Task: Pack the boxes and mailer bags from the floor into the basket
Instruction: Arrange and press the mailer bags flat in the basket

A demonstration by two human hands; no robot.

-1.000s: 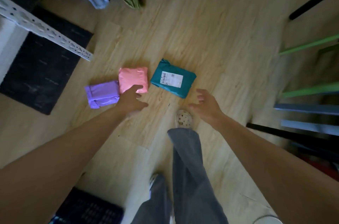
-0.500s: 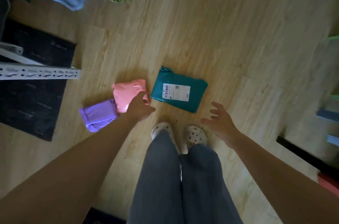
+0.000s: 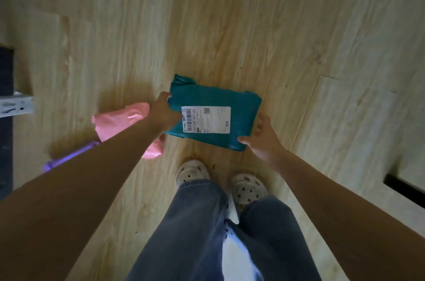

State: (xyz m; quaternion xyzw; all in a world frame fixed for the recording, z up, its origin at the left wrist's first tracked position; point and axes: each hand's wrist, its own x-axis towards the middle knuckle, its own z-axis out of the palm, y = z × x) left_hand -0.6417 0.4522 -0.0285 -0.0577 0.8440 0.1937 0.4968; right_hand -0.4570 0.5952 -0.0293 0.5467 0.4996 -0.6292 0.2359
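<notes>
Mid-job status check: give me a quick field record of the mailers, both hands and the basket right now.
teal mailer bag: flat on the floor, label up, between both hands
left hand: on its left edge; grip unclear
right hand: fingers spread at its right near corner
pink mailer bag: on the floor left of teal, partly behind the left arm
purple mailer bag: mostly hidden by that arm
basket: not in view
</notes>
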